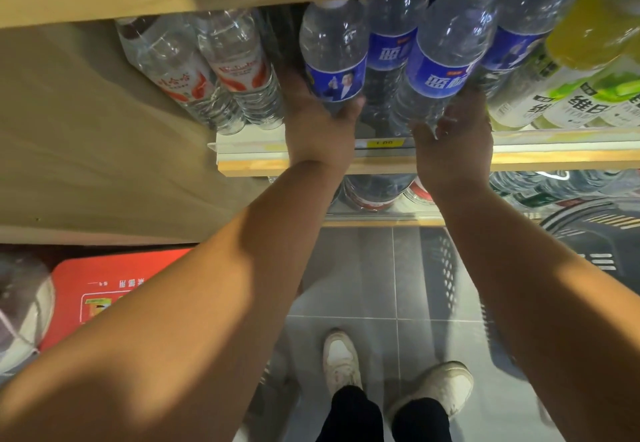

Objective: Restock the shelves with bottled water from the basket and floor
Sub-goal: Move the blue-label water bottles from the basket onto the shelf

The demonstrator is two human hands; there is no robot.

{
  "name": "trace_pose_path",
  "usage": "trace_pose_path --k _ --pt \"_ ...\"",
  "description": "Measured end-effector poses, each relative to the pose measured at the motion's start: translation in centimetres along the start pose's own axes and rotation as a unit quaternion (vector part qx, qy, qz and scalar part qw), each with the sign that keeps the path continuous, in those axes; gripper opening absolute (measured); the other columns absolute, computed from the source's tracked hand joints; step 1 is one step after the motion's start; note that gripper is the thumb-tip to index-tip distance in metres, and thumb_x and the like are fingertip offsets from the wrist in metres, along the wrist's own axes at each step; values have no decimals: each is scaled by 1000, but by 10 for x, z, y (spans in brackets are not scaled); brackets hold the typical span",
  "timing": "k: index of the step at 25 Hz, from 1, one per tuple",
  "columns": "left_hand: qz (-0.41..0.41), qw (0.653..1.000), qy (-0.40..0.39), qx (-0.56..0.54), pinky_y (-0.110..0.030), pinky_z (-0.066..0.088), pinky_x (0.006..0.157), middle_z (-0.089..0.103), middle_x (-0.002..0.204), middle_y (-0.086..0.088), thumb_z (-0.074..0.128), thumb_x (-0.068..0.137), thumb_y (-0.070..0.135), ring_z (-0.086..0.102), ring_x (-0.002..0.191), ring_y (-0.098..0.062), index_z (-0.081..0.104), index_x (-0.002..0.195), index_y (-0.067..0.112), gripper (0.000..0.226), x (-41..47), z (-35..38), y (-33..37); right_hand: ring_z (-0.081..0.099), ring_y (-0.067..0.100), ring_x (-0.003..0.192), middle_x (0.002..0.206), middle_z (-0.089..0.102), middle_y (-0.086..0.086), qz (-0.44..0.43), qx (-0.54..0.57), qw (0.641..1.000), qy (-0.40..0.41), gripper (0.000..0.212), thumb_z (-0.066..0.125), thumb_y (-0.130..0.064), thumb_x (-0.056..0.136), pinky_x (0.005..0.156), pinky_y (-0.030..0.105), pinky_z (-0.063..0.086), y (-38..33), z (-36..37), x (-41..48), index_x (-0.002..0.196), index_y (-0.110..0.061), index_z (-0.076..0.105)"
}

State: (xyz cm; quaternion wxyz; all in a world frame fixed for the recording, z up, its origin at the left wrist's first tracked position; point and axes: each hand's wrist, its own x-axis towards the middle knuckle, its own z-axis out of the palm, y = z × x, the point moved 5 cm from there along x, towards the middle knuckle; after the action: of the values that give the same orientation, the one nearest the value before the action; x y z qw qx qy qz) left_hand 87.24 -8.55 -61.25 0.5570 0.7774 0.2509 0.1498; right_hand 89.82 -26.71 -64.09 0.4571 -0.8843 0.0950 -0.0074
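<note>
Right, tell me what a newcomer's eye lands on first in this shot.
Two bare arms reach up mid-frame, the left hand and right hand each gripping the base of a clear plastic water bottle with a blue label, the left bottle and the right bottle, at the pale wooden shelf front. Clear red-labelled bottles stand to their left, yellow-green drink bottles to their right. Below, white shoes stand on grey floor tiles.

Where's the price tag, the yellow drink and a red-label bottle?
Price tag (384, 143): head view, middle of its yellow strip.
Yellow drink (588, 26): head view, its body.
Red-label bottle (239, 74): head view, its label.
</note>
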Motion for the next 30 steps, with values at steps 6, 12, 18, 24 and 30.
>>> trace_pose_path --k 6,12,18,24,30 --pt "-28 986 -109 120 -7 38 81 58 132 4 81 77 14 50 106 -3 38 141 14 77 12 -4 -6 60 27 112 124 61 5 8 -36 999 -17 63 72 -19 81 87 31 45 -7 -1 2 135 -17 39" --pt "-24 982 -97 158 -7 31 84 54 140 0 79 80 17 52 122 -13 41 140 12 71 11 -4 -1 52 27 123 140 49 8 27 -85 996 -1 63 67 -14 89 90 30 40 -14 0 -2 142 -13 34" --pt "-25 977 -110 182 -13 33 89 54 141 -1 78 82 21 52 127 -18 42 139 11 69 14 -3 -3 50 28 127 143 46 7 33 -105 994 4 66 63 -11 91 95 34 42 -20 1 0 147 -14 27" --pt "-6 969 -142 200 -12 33 90 53 142 -1 77 83 24 51 128 -18 40 141 13 70 11 -7 2 48 28 128 144 43 9 13 -105 994 -12 67 64 -12 90 96 35 43 -20 -3 -4 146 -14 29" --pt "61 856 -181 481 -38 50 88 62 125 -10 71 81 48 60 111 -30 42 139 14 73 -14 -30 9 32 32 138 150 36 11 -6 -228 972 -55 71 64 -29 89 112 43 31 -16 -32 -38 149 -18 29"
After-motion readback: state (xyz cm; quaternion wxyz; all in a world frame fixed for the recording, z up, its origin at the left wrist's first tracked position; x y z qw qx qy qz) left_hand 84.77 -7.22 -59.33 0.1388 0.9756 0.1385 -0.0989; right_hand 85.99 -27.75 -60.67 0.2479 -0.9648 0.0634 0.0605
